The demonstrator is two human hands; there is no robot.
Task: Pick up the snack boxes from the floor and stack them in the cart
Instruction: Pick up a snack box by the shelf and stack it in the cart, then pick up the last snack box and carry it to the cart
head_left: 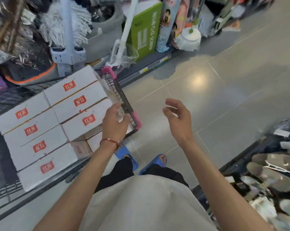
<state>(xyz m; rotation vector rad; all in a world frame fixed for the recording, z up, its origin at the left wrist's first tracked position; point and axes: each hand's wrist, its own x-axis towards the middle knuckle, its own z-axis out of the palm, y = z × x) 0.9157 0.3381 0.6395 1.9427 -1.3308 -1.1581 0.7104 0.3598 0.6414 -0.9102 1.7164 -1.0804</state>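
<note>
Our left hand (pixel 115 120) & right hand (pixel 178 118) hang loose, empty. Snack boxes (pixel 45 130) by left: stiff cardboard, prob. light; we'd grip opp. sides.

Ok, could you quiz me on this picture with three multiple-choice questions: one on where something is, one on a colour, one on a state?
1. Where are the white boxes?
A. in the cart
B. on a shelf
C. in the person's arms

2. What colour is the cart's handle?
A. blue
B. pink
C. green

3. The right hand is:
A. gripping a box
B. pushing the cart
C. open and empty

Answers: 1 A, they lie stacked inside the wire walls; 2 B, the bar on the rim is pink; 3 C, its fingers are loosely spread over bare floor.
</note>
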